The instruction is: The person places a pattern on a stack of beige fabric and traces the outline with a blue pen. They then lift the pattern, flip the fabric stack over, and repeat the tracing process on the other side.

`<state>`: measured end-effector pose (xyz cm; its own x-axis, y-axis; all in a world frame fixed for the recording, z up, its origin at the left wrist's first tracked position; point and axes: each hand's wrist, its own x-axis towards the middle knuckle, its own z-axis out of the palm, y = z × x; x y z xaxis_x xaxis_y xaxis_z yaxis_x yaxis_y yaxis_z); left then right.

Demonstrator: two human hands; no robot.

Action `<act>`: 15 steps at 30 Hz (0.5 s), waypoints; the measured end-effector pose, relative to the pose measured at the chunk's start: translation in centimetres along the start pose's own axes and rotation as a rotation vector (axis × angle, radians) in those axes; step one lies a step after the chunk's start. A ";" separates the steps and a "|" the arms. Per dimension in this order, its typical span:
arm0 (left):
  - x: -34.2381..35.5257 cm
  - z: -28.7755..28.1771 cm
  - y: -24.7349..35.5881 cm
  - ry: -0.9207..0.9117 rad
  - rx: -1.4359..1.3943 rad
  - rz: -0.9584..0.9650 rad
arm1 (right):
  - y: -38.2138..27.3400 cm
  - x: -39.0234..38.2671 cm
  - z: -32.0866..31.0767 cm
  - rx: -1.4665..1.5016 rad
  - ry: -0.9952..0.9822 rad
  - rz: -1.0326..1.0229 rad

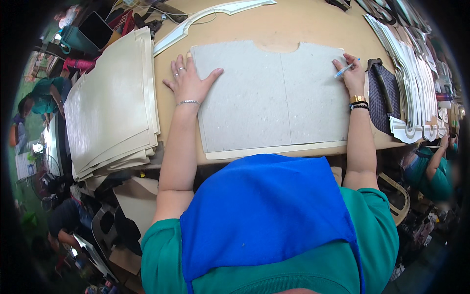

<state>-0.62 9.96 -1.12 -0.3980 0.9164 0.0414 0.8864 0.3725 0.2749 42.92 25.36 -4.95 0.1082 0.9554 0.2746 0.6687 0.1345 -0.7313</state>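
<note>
A grey cardboard pattern (pixel 245 98) with a curved neck notch and a line down its middle lies flat before me. Under it a cream sheet (pixel 274 151) shows along the near edge. My left hand (pixel 190 81) rests with fingers spread on the pattern's left edge, the thumb on the board. At the far right corner my right hand (pixel 353 76) grips a light-blue pen (pixel 344 70) between its fingers, beside the pattern's edge. Where the pen tip touches is too small to tell.
To the left a tall stack of cream sheets (pixel 115 103) overhangs the table edge. Behind lies a curved white strip (pixel 210 17). Right of my hand, a dark-handled tool (pixel 382 88) sits on a dark woven pad (pixel 379 112), next to stacked white cut pieces (pixel 409 73). Other people work both sides.
</note>
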 end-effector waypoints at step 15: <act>-1.2 -6.8 4.4 -0.321 0.285 0.304 | -9.2 -7.0 1.0 0.541 -0.179 -0.120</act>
<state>2.17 9.47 6.57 -0.0602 0.9712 -0.2304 0.9975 0.0670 0.0218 35.26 17.68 -0.82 -0.1024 0.9483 0.3004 0.1923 0.3152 -0.9293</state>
